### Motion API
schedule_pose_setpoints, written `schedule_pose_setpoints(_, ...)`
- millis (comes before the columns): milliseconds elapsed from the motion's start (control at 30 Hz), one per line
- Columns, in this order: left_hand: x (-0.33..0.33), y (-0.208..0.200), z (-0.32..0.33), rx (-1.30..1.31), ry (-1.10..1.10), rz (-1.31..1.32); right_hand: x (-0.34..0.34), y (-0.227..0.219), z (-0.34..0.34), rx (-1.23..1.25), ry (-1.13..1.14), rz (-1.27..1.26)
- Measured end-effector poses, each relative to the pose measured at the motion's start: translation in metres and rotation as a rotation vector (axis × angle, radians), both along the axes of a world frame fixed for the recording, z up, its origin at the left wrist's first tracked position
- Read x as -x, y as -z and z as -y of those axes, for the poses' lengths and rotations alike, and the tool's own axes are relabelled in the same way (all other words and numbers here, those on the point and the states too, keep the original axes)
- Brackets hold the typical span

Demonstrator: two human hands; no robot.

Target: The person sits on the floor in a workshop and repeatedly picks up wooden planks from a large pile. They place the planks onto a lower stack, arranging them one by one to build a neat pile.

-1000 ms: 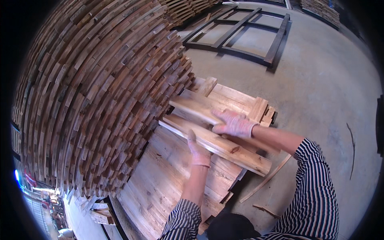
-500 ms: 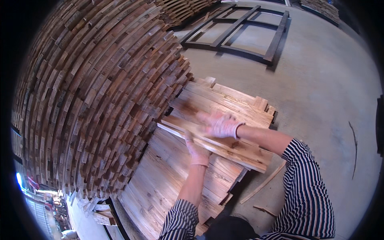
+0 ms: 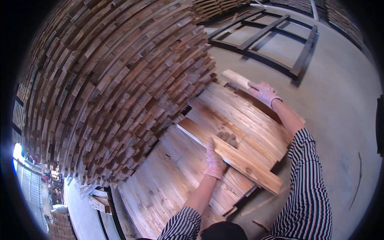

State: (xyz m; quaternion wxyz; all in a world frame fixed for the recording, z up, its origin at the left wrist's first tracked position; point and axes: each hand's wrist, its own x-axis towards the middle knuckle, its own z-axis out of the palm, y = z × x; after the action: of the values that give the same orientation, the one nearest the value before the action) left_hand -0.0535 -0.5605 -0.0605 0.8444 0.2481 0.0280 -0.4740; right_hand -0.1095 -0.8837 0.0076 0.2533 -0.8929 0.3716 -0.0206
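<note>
In my left hand (image 3: 215,163) is a wooden plank (image 3: 250,163), gripped from its near side with the thumb on top. It lies slantwise over a low layer of boards (image 3: 160,180) set side by side. My right hand (image 3: 265,94) reaches to the far edge of that layer, its fingers closed over another plank (image 3: 237,78) there. This second plank is pale at its left end, and my hand and forearm cover part of it. Both hands wear pale pinkish gloves.
A tall stack of wood pieces (image 3: 120,88) rises close on the left. A dark metal frame (image 3: 267,32) lies on the concrete floor (image 3: 336,104) beyond. Thin wood scraps (image 3: 260,205) lie near the boards' right edge, and a thin stick (image 3: 357,180) farther right.
My right hand has left the plank beside my left hand and moved away to the plank at the far edge. My left hand keeps its plank. The whole view has shifted.
</note>
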Motion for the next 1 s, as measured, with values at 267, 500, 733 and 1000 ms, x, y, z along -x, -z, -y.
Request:
schedule_pose_setpoints(267, 0.001, -0.008, 0.004, -0.139, 0.040, 0.095, -0.077, 0.064, 0.007, 0.192, 0.008, -0.032)
schedule_pose_setpoints(500, -0.029, 0.045, -0.038, -0.183, -0.431, 0.008, -0.089, 0.001, -0.211, 0.095, -0.647, 0.213)
schedule_pose_setpoints(733, -0.085, -0.046, -0.205, -0.044, -0.535, -0.141, -0.122, -0.030, -0.380, -0.042, -1.055, 0.061)
schedule_pose_setpoints(1000, -0.112, -0.085, -0.455, -0.587, -0.185, 0.398, -0.222, -0.021, -0.557, 0.197, -1.278, -0.059)
